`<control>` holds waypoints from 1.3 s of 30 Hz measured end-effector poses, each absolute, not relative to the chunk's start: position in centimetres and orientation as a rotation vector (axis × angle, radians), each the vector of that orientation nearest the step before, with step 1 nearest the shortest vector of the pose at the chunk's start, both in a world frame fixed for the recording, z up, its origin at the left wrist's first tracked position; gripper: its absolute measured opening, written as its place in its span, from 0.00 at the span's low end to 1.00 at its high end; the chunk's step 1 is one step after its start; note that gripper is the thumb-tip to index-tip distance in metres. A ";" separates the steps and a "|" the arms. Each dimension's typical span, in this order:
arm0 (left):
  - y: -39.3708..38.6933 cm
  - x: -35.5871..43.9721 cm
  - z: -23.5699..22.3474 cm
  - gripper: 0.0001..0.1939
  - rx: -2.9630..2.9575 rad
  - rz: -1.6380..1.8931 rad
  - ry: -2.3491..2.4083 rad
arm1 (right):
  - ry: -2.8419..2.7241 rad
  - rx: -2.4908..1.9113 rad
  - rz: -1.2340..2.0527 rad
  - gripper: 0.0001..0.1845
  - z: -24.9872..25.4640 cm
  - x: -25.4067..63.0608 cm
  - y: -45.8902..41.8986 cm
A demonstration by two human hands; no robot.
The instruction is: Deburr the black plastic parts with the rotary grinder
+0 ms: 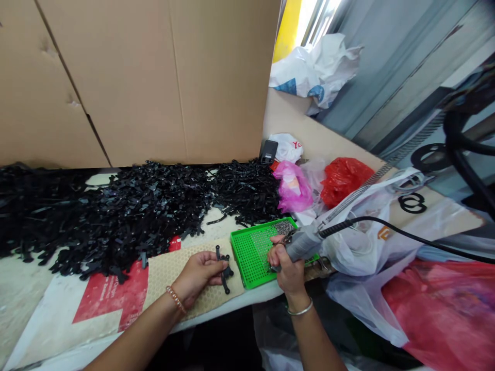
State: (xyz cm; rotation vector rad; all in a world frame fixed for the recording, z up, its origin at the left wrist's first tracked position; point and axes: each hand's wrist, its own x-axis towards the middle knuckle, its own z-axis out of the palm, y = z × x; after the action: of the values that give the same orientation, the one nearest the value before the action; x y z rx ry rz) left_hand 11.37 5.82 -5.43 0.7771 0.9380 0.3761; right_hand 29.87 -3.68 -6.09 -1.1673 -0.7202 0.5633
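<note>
Gripping a gray driver (303, 243) in my right hand (288, 268), fingers wrapped tight round its barrel, tip down on the green tray (251, 257). Its black cord (406, 234) runs off toward 3 o'clock. Left hand (199, 275) pinches a black part (224, 269), fingers closed on it, over the beige mat (170, 270) at 9 o'clock of the tray. Screws (284, 226) sit in the tray's far corner at 1 o'clock. Black parts pile (127, 211) lies at 11 o'clock, in front of the cardboard (135, 77). Pink bag (294, 185) and red bag (344, 178) at 1 o'clock.
</note>
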 end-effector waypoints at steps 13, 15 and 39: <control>5.8 11.3 -5.3 0.14 0.779 0.366 0.940 | -0.719 -1.207 0.558 0.14 -6.1 29.9 -3.7; 5.8 11.4 -5.3 0.14 0.782 0.366 0.939 | -0.718 -1.198 0.567 0.14 -6.1 29.9 -3.7; 5.8 11.5 -5.3 0.12 0.782 0.364 0.943 | -0.631 -1.018 0.517 0.14 -3.1 29.4 -2.8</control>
State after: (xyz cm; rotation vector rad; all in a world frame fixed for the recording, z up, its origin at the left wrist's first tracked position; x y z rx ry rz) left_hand 11.50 5.77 -5.25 0.7818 0.9434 0.3641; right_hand 29.39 -2.81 -3.09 -1.0179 -0.6309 0.5166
